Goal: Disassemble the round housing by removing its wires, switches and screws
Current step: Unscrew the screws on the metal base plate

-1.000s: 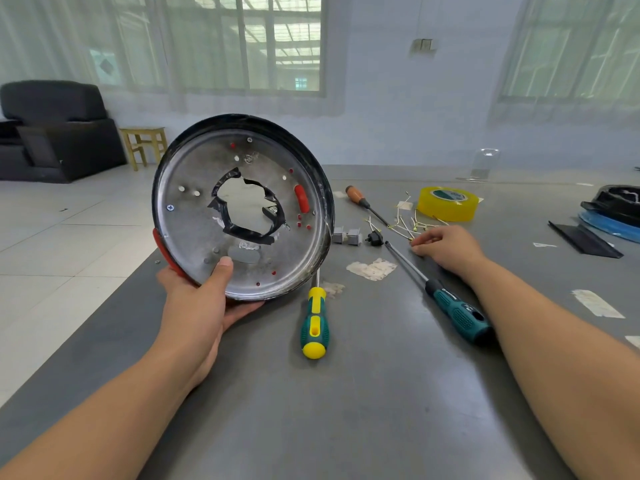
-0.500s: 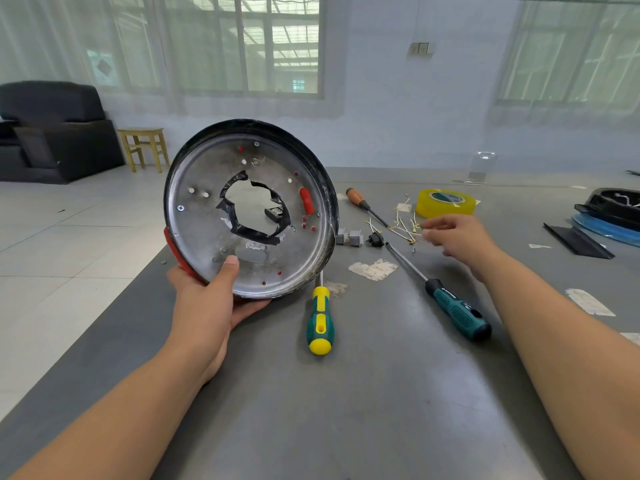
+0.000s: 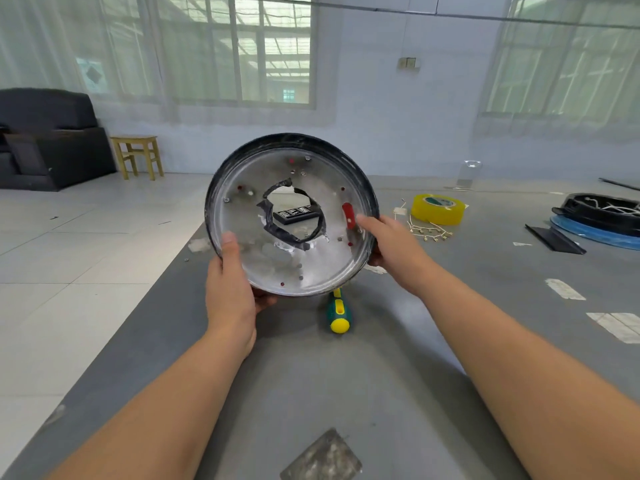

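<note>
Two hands hold the round housing (image 3: 291, 216) upright above the grey tabletop (image 3: 346, 393), its silvery inner face toward the camera and its black rim all round. At far left, off the tabletop, a dark sofa (image 3: 45, 140) and a small wooden stool (image 3: 138, 154) stand on the tiled floor. The left hand (image 3: 230, 289) grips the housing's lower left edge — thumb pressed flat on the inner face, fingers curled round behind the rim. A ragged hole edged in black tape (image 3: 294, 216) gapes at the housing's middle, and small red dots and screw holes are scattered over the metal around it. A red part (image 3: 348, 214) sits on the inner face near the right edge. The right hand (image 3: 391, 244) clasps the right rim, thumb lying just beside that red part. Below the housing, a green-and-yellow screwdriver handle (image 3: 338, 313) lies on the tabletop. Farther right lie a bundle of pale wires (image 3: 427, 232) and a yellow tape roll (image 3: 438, 207) — then a black-and-blue round part (image 3: 602, 216) at the right edge.
</note>
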The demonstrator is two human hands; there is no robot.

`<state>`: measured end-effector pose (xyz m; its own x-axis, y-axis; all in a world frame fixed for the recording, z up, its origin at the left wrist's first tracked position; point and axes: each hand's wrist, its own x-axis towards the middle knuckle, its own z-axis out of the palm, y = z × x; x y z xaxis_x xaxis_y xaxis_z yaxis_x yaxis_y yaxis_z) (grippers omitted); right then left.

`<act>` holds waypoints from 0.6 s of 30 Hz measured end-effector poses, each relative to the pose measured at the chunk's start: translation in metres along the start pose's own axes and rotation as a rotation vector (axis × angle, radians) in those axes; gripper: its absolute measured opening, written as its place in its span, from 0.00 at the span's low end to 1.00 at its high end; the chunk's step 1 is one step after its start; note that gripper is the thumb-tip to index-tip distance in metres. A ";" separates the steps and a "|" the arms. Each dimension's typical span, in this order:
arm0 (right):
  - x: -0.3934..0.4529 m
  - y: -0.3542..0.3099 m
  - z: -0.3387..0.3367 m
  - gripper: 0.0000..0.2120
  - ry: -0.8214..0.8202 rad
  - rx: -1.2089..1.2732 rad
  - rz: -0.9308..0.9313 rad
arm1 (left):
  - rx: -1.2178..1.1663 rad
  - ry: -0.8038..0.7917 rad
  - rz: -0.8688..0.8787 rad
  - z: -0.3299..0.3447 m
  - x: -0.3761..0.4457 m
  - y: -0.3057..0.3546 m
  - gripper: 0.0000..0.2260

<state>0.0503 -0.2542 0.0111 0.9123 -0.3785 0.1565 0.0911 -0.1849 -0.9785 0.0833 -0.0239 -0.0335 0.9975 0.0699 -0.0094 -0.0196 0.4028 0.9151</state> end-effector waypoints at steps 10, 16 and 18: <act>-0.018 -0.008 0.044 0.07 0.167 0.253 0.092 | -0.066 -0.240 -0.039 0.001 -0.008 0.000 0.42; -0.035 -0.014 0.072 0.16 -0.004 0.375 0.164 | -0.064 -0.233 -0.089 0.002 -0.006 -0.001 0.19; -0.034 -0.016 0.069 0.18 -0.014 0.274 0.178 | -0.110 -0.190 -0.108 0.000 -0.001 -0.002 0.13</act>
<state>0.0449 -0.1758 0.0125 0.9286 -0.3705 -0.0199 0.0323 0.1342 -0.9904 0.0819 -0.0251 -0.0357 0.9888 -0.1477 -0.0196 0.0912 0.4960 0.8635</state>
